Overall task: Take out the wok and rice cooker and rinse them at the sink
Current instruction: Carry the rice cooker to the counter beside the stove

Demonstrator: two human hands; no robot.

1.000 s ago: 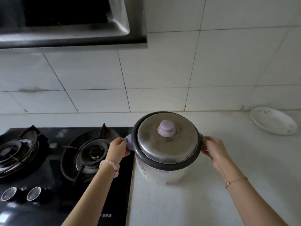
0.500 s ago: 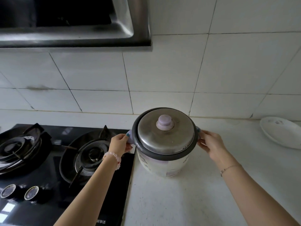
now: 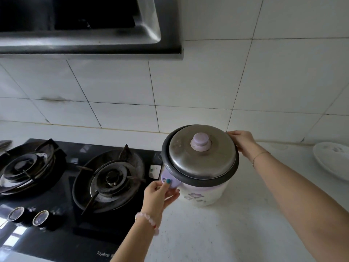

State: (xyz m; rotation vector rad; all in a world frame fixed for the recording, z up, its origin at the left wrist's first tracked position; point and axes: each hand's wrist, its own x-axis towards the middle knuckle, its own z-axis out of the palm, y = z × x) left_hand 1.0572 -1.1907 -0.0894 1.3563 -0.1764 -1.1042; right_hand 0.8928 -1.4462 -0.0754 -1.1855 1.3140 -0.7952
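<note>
Black glass stove (image 3: 56,233) takes the left part of the white counter (image 3: 217,233), under a steel hood (image 3: 90,46); a white plate (image 3: 332,159) lies near the right edge, well apart. The cooker (image 3: 204,191), with its steel lid (image 3: 202,163) on, is just beside the stove's right edge, between both hands. The left hand (image 3: 158,195) pinches its lilac handle (image 3: 172,183) on the near left; the right hand (image 3: 243,142) curls round its far right side.

White tiled wall (image 3: 207,82), steel range hood (image 3: 90,48), black gas hob (image 3: 56,233), pale counter (image 3: 226,233).
</note>
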